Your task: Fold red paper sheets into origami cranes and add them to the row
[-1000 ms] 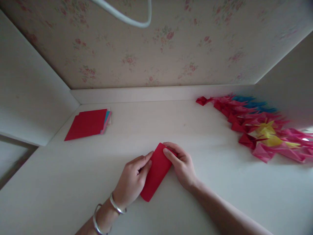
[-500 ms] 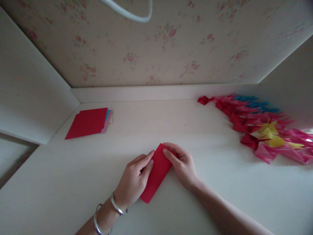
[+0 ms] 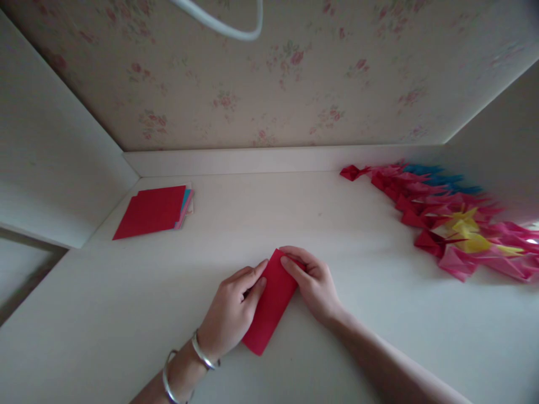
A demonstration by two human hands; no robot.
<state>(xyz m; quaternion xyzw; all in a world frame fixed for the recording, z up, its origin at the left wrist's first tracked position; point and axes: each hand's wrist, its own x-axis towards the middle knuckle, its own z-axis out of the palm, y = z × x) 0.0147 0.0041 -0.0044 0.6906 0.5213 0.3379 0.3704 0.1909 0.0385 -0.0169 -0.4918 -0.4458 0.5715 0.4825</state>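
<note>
Between my hands is a sheet of red paper (image 3: 272,306), folded into a long rectangle and slanting from lower left to upper right. My left hand (image 3: 231,308), with two silver bangles at the wrist, pinches its left long edge between thumb and fingers. At its upper right corner my right hand (image 3: 314,283) grips the paper, thumb on top and fingers curled behind. The fingertips under the paper are hidden.
A stack of square paper (image 3: 151,210), red on top, lies at the back left. Many folded paper cranes (image 3: 421,207) in red, pink, blue and yellow crowd the right side. A white cable (image 3: 227,28) hangs before the flowered wall (image 3: 290,95) behind the white desk (image 3: 105,336).
The lower end of the folded red paper has shifted slightly down and to the right. Both hands keep their hold, almost unmoved.
</note>
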